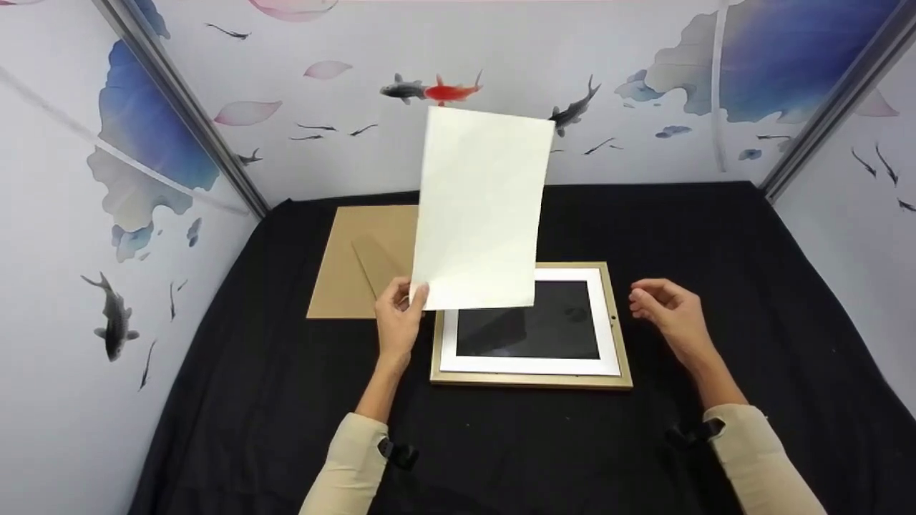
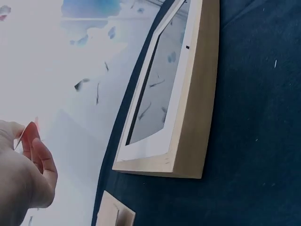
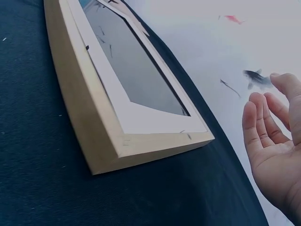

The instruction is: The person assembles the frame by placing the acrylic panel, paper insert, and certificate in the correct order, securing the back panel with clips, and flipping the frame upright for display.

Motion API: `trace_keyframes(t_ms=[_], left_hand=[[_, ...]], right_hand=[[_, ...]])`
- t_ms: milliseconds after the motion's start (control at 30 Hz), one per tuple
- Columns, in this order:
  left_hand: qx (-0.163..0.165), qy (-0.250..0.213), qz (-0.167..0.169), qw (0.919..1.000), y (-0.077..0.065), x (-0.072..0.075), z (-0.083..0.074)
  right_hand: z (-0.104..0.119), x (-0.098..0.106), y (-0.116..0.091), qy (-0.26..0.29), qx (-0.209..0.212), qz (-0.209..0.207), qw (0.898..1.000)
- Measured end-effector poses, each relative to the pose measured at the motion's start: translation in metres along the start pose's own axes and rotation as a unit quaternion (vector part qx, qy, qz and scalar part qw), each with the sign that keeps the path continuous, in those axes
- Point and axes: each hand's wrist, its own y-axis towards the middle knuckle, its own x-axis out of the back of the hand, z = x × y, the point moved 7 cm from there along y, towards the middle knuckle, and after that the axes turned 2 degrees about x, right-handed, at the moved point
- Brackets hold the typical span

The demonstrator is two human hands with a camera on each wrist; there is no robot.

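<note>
Between thumb and fingers, my left hand pinches the lower left corner of a blank cream sheet of paper, held upright above the table. Below and behind the sheet lies a picture frame with a wooden border, a white mat and a dark glazed middle. The sheet hides the frame's upper left part. To the right of the frame hovers my right hand, its fingers loosely bent with nothing in them. In the right wrist view that hand is apart from the frame.
A brown backing board with a raised stand flap lies at the back left, partly behind the sheet and left hand. Black cloth covers the table. Printed panels with metal posts enclose its back and sides.
</note>
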Motion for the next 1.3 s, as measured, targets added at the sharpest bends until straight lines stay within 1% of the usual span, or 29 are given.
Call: trace_keyframes(t_ms=[200, 333, 433, 567, 633, 700, 800, 900, 967, 1167, 1300], left_hand=[[0.039, -0.009, -0.008, 0.9992, -0.008, -0.002, 0.014], [0.057, -0.017, -0.016, 0.9981, -0.015, -0.004, 0.022], [0.068, -0.028, -0.023, 0.9971, -0.02, -0.007, 0.026], [0.084, -0.038, -0.035, 0.9951, -0.024, -0.008, 0.03], [0.091, -0.041, -0.04, 0.9942, -0.026, -0.009, 0.031], [0.094, -0.045, -0.045, 0.9935, -0.029, -0.01, 0.031], [0.099, -0.056, -0.049, 0.9922, -0.032, -0.013, 0.032], [0.101, -0.069, -0.053, 0.9911, -0.035, -0.018, 0.034], [0.102, -0.077, -0.056, 0.9902, -0.036, -0.021, 0.036], [0.102, -0.075, -0.057, 0.9904, -0.041, -0.029, 0.038], [0.096, -0.078, -0.051, 0.991, -0.043, -0.032, 0.038]], right_hand=[[-0.008, -0.003, -0.007, 0.001, -0.02, -0.006, 1.0], [-0.013, -0.007, -0.011, 0.013, -0.034, -0.005, 0.999], [-0.018, -0.006, -0.015, 0.019, -0.049, -0.004, 0.999], [-0.024, -0.008, -0.019, 0.029, -0.062, -0.007, 0.998], [-0.027, -0.011, -0.019, 0.045, -0.065, -0.007, 0.997], [-0.03, -0.014, -0.02, 0.058, -0.067, -0.005, 0.996], [-0.035, -0.019, -0.02, 0.063, -0.075, -0.006, 0.995], [-0.037, -0.025, -0.02, 0.051, -0.081, -0.01, 0.995], [-0.038, -0.029, -0.019, 0.052, -0.087, -0.012, 0.995], [-0.035, -0.044, -0.016, 0.056, -0.09, -0.01, 0.994], [-0.033, -0.056, -0.013, 0.076, -0.087, -0.007, 0.993]])
